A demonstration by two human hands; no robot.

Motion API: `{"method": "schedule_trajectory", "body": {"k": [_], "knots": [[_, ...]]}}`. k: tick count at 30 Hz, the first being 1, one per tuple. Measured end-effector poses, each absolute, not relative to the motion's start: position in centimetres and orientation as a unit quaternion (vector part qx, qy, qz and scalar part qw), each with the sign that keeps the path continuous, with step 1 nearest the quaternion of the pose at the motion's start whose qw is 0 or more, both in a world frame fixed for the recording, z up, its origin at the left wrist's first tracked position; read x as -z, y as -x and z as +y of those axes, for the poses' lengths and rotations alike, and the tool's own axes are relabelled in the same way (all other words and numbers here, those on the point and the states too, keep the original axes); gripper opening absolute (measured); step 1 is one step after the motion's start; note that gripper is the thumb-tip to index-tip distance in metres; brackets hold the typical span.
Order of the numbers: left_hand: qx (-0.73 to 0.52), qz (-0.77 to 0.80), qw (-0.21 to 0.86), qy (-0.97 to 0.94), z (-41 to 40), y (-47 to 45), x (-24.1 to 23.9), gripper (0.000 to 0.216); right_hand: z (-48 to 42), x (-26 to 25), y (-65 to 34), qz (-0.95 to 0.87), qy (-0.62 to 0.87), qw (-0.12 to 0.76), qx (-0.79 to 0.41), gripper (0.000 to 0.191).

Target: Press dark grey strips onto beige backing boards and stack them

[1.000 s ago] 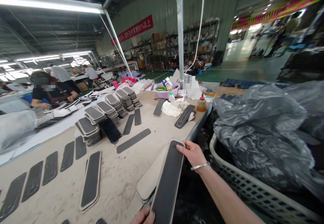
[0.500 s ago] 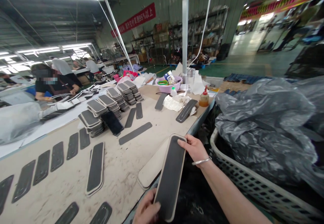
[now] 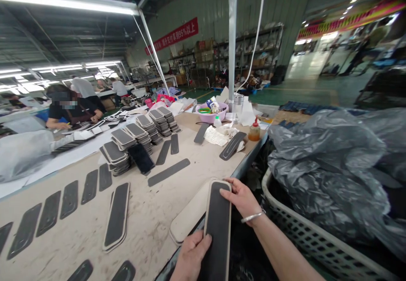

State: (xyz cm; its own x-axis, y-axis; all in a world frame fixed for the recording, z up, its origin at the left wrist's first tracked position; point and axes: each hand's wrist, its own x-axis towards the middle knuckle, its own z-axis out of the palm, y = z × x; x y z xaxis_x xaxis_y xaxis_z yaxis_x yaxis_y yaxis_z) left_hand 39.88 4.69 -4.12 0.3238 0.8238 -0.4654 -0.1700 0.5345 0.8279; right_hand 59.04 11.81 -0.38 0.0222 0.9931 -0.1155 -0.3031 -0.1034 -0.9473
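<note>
Both my hands hold one long black pad with a beige rim (image 3: 218, 226) at the near edge of the worktable (image 3: 190, 171). My right hand (image 3: 242, 197) grips its far end, fingers curled over the rim. My left hand (image 3: 191, 256) grips its near end, thumb on the black face. Just left of it a plain beige pad (image 3: 187, 219) lies on the table edge. Another black pad with a beige rim (image 3: 116, 215) rests further left.
Rows of black strips (image 3: 49, 213) and stacks of finished pads (image 3: 139, 135) cover the table. A glue bottle (image 3: 254, 131), a pink bowl (image 3: 211, 114) and papers sit at the far end. A basket (image 3: 304, 230) with grey plastic bags stands to my right. A person works at the far left.
The pad has swung from a slant to nearly straight ahead of me. My left hand has come up further into view along its near end.
</note>
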Motion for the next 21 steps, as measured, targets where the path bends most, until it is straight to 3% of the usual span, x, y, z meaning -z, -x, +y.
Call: {"method": "schedule_trajectory", "body": {"k": [8, 21], "knots": [[-0.361, 0.464, 0.747, -0.31, 3.9, -40.8, 3.7, 0.051, 11.3, 0.4, -58.8, -0.375, 0.456, 0.554, -0.588, 0.031], [-0.335, 0.508, 0.705, -0.365, 3.8, -41.0, 3.3, 0.054, 11.2, 0.5, -59.2, -0.365, 0.479, 0.555, -0.574, 0.034]]}}
